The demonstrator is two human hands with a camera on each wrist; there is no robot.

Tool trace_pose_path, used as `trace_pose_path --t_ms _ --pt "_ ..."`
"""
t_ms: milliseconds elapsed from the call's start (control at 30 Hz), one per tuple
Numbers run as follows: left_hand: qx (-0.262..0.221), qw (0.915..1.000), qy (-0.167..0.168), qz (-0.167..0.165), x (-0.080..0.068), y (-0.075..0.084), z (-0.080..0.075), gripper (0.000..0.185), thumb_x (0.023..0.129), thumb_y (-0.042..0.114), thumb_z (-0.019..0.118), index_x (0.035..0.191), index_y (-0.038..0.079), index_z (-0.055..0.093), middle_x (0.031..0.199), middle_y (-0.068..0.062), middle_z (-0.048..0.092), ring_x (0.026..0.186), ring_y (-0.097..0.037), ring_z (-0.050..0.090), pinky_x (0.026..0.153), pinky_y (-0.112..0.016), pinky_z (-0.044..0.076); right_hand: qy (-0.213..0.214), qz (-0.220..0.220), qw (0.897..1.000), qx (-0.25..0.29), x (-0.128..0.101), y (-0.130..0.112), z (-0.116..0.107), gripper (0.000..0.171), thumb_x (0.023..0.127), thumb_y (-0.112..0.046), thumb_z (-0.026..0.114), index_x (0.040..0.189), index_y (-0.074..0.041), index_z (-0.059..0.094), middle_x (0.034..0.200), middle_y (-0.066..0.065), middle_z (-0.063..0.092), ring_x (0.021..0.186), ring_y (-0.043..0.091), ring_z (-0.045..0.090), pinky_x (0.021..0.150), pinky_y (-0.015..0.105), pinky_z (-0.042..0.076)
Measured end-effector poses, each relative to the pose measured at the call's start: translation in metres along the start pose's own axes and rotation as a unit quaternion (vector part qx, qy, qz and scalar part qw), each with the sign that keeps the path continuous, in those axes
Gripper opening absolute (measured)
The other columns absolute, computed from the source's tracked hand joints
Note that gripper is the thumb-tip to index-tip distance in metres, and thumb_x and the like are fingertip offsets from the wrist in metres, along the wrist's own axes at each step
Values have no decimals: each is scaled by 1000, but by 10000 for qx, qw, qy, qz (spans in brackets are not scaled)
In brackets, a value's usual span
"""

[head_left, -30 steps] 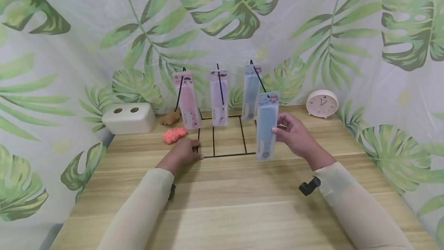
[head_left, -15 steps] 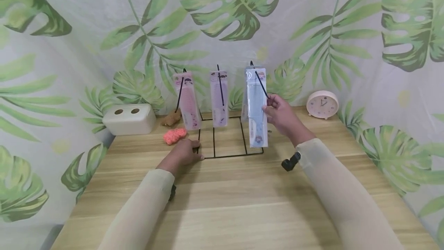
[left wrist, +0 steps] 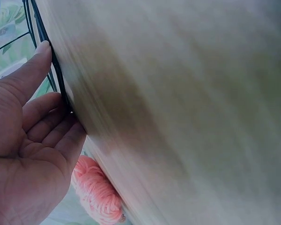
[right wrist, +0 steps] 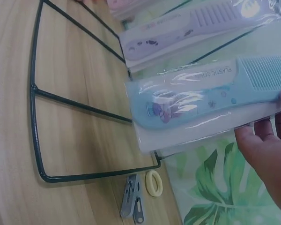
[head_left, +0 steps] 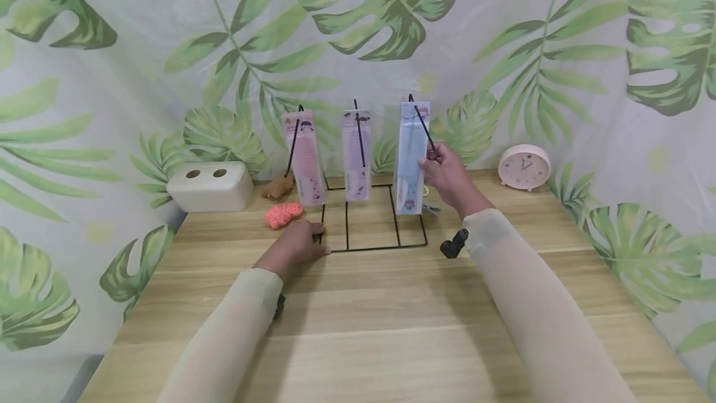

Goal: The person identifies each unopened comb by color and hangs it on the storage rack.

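Observation:
A black wire display rack point(head_left: 373, 248) stands on the wooden table, with long hooks slanting forward. My left hand point(head_left: 296, 244) holds its front left corner, thumb and fingers at the base wire in the left wrist view. With thumb and fingers, my right hand point(head_left: 447, 176) pinches the right edge of a packaged blue comb point(head_left: 411, 160). The packet hangs upright at the right-hand hook, whose wire crosses in front of its top. Another blue packet seen there earlier is hidden behind it. A packaged pink comb point(head_left: 304, 163) and a packaged purple comb point(head_left: 357, 160) hang at the other hooks.
Coral yarn point(head_left: 282, 214) and a brown lump point(head_left: 278, 186) lie left of the rack, near a white box point(head_left: 209, 186) with two holes. A grey clip point(right wrist: 132, 199) and a yellowish ring point(right wrist: 154, 183) lie to its right. A pink clock point(head_left: 524, 167) stands back right.
My right hand has moved the blue comb up, left and back along the right-hand hook, over the packet behind. The left hand has stayed at the rack's corner.

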State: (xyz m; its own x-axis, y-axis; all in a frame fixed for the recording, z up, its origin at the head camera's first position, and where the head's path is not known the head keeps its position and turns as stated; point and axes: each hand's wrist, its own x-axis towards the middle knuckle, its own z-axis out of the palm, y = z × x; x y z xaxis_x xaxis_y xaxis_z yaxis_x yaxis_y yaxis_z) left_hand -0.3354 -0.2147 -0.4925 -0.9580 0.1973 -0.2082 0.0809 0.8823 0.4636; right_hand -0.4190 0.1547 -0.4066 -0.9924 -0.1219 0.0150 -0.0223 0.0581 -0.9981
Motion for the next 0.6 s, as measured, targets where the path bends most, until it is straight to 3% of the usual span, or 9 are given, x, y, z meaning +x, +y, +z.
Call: trace_pose_path --t_ms 167,300,433,600 --pt "-41 10000 -54 -34 1 1 0 68 100 30 83 159 7 57 163 -21 54 154 -41 47 128 -60 38 275 -23 9996 -103 9 3 0 26 112 -9 59 136 0 56 135 13 59 139 37 60 116 50 54" --pt "9 9999 -125 -83 2 2 0 68 100 31 82 159 8 57 165 -20 53 154 -40 47 127 -60 38 366 -145 9974 -606 13 3 -1 28 113 -13 60 135 4 59 133 16 63 137 36 63 115 47 56" --pt "-1 9998 -158 -141 1 2 -1 69 100 31 82 159 8 56 165 -20 52 156 -41 46 128 -60 37 449 -211 9933 -1046 15 3 -1 29 113 -19 62 133 2 62 132 17 65 130 33 65 113 47 56" --pt "-90 9995 -152 -257 1 1 -1 70 99 32 83 160 10 56 166 -21 51 156 -40 45 128 -61 37 463 -143 9920 -1166 14 2 1 32 113 -23 61 136 -1 62 140 17 64 130 31 64 115 48 54"
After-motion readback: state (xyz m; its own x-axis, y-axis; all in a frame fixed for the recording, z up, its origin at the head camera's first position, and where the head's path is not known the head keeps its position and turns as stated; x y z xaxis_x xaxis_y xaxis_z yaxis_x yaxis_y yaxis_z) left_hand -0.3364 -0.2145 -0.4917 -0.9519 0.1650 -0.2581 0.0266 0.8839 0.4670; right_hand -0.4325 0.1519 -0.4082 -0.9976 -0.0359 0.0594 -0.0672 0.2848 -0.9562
